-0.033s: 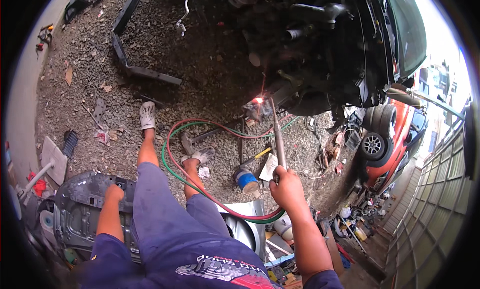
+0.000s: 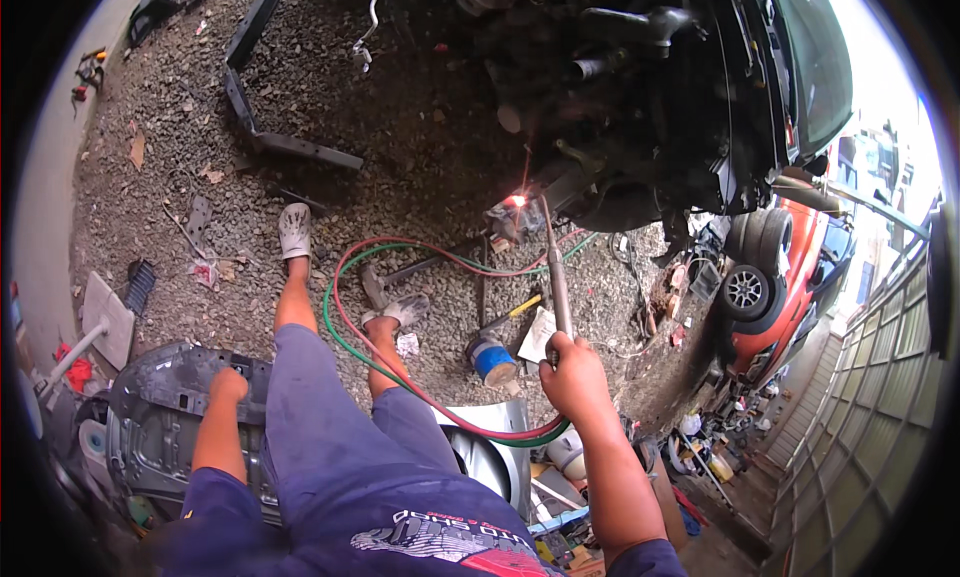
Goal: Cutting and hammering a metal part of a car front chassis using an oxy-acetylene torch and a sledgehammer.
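My right hand (image 2: 573, 377) is wrapped round the handle of a gas cutting torch (image 2: 560, 287). The torch points away from me, its thin tip beside a bright glow (image 2: 518, 200) with sparks, at the low end of a dark metal beam (image 2: 570, 182) on the stripped car front (image 2: 640, 107). A red and green twin hose (image 2: 400, 377) loops from near my right hand over the gravel. My left hand (image 2: 229, 385) is closed in a loose fist above a dark metal panel (image 2: 175, 402); nothing shows in it. I cannot tell whether it touches the panel.
A sledgehammer (image 2: 374, 287), a yellow-handled hammer (image 2: 520, 309) and a blue-banded can (image 2: 493, 362) lie by my feet. A bent metal bar (image 2: 300, 150) lies on the gravel. Wheels (image 2: 748, 291), an orange-red car (image 2: 775, 317) and scattered parts stand to the right.
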The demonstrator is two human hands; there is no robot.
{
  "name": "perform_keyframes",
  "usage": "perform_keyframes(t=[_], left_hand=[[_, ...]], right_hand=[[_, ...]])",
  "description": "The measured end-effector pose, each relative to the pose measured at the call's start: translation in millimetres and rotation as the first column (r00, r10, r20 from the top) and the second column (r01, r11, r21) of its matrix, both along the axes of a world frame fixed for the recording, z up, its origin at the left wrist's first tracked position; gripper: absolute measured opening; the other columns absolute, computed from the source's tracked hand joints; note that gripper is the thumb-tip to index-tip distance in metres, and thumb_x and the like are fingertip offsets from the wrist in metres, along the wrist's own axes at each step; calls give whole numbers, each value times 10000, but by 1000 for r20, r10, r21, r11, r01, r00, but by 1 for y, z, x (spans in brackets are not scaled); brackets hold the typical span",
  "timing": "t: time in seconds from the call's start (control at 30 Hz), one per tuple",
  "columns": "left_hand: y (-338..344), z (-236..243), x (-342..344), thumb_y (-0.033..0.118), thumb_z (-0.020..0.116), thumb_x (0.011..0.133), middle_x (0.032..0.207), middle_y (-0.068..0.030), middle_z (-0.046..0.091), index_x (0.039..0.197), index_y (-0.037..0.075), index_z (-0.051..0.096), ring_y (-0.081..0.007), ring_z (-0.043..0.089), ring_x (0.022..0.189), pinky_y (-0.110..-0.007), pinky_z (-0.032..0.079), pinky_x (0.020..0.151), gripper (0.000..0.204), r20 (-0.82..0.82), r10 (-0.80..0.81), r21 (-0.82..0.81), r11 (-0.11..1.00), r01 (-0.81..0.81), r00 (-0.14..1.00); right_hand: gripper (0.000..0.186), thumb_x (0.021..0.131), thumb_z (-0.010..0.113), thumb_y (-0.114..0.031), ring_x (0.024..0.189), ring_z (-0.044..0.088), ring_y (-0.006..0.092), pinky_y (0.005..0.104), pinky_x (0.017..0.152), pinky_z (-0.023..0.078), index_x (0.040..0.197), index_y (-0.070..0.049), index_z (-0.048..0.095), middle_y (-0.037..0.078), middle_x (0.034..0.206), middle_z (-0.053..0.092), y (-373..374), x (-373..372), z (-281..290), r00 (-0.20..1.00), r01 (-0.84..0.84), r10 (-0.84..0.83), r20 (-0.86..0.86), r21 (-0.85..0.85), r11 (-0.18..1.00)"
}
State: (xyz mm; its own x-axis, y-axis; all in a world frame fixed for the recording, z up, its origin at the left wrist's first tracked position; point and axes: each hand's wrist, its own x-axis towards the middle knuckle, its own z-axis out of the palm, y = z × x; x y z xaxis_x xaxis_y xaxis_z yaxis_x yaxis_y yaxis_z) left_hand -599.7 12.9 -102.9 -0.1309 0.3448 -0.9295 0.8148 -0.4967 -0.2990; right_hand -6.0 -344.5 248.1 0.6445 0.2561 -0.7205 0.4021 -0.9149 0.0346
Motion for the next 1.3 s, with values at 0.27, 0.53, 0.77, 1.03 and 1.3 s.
perform_keyframes(t=[0.27,0.53,0.77,1.03,1.3], left_hand=[[5,42,150,340,689,1055,1393,-317,723,1525,-7,621,-485,687,1320,-560,553,1123,589,366,115,139,974,-177,923],[-63,70,346,401,769,999,1206,-317,770,1371,62,673,-516,730,1181,-601,581,1016,513,695,-28,-59,994,96,719],[-255,88,445,470,765,970,1246,-262,781,1248,55,780,-469,732,1187,-561,577,1041,500,750,-53,-387,773,503,659],[-421,99,455,591,773,966,1768,-275,381,1766,54,278,-425,438,1606,-470,386,1317,1082,684,-196,-572,454,683,703],[-264,87,395,599,671,1033,1487,-260,696,1608,65,566,-398,630,1439,-489,462,1239,792,583,-172,-554,632,543,794]], right_hand=[[273,918,806,-169,1039,716,493,577,950,588,1149,-78,693,267,1082,711,-10,-6,1,997,66,-67,42,29,997],[294,967,739,-187,1020,751,502,588,935,615,1237,-97,665,303,1161,688,-58,-19,-12,978,206,-206,-1,83,975],[298,931,729,-129,998,741,500,593,907,615,1219,-89,661,289,1117,680,-106,-4,-5,974,225,-224,-27,210,951],[331,912,778,-147,988,735,501,587,883,614,1219,-109,660,280,1127,681,-143,-6,-16,961,276,-273,-49,266,924],[339,925,770,-143,979,728,509,595,878,615,1243,-120,654,274,1139,663,-138,2,-16,971,240,-237,-39,233,942]])
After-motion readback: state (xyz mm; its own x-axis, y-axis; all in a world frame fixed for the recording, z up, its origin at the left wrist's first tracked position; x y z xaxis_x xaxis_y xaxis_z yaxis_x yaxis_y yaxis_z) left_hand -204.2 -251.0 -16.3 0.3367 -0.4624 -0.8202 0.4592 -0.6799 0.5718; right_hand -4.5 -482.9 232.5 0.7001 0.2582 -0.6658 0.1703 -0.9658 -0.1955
